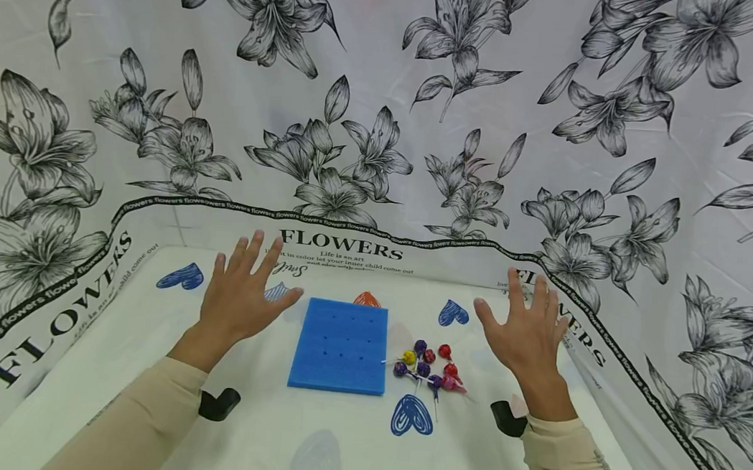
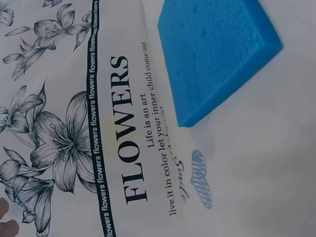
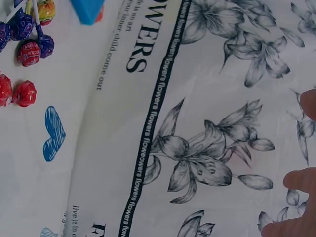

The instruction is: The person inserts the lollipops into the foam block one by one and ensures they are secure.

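A table (image 1: 260,443) holds — between left fingers (image 1: 251,254) and right fingers (image 1: 517,292) — foam (image 1: 336,369) and lollipops (image 1: 423,369).

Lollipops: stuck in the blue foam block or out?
Out. In the head view, the lollipops lie in a loose cluster on the table, right of the blue foam block; none stands in it.

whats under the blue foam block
The blue foam block lies on the white tablecloth; an orange heart print peeks out past its far edge. Anything else beneath is covered.
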Tool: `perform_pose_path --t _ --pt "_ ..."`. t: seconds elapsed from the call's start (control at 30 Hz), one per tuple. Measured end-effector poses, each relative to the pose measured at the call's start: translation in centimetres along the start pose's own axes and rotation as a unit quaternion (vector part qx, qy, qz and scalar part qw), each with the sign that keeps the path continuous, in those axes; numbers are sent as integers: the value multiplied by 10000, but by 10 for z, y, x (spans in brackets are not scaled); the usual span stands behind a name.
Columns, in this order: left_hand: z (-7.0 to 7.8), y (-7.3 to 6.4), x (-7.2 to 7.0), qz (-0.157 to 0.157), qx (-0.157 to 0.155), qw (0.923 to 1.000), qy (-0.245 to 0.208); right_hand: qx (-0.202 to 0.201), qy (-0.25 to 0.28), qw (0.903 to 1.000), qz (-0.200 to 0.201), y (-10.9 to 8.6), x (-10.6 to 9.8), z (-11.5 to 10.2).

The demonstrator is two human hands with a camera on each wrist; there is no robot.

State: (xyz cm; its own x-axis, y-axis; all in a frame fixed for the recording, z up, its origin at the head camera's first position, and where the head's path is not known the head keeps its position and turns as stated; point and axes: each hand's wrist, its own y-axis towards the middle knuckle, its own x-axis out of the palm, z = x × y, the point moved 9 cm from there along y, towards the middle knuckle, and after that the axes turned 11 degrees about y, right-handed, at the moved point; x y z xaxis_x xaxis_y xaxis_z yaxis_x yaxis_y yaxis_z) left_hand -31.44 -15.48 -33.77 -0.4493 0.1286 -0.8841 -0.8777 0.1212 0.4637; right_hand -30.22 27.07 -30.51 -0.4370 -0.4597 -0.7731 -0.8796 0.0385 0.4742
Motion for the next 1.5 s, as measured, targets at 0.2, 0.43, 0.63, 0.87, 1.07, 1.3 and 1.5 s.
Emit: perform_pose_path --t 0.2,0.43,0.63,0.87,1.07,1.3,1.5 --pt "9 -11 18 -59 75 9971 -758 -190 204 9996 20 -2 1 -7" --pt "22 -26 45 -312 143 9890 -1439 -547 382 9976 163 -3 4 -12" --pt "29 -37 67 -614 47 9826 -1751 -678 567 9958 231 -4 6 -14" --pt "38 -47 87 -929 -25 9728 -2120 -789 790 9934 273 -5 9 -18" --pt "44 -57 112 -1321 -63 9622 -2381 -989 884 9902 437 -7 13 -22" --pt "47 -71 138 -1663 -49 9525 -2550 -1083 877 9888 526 -8 19 -23" --pt "48 -78 155 -1922 -134 9439 -2681 -1171 917 9872 568 -8 22 -22"
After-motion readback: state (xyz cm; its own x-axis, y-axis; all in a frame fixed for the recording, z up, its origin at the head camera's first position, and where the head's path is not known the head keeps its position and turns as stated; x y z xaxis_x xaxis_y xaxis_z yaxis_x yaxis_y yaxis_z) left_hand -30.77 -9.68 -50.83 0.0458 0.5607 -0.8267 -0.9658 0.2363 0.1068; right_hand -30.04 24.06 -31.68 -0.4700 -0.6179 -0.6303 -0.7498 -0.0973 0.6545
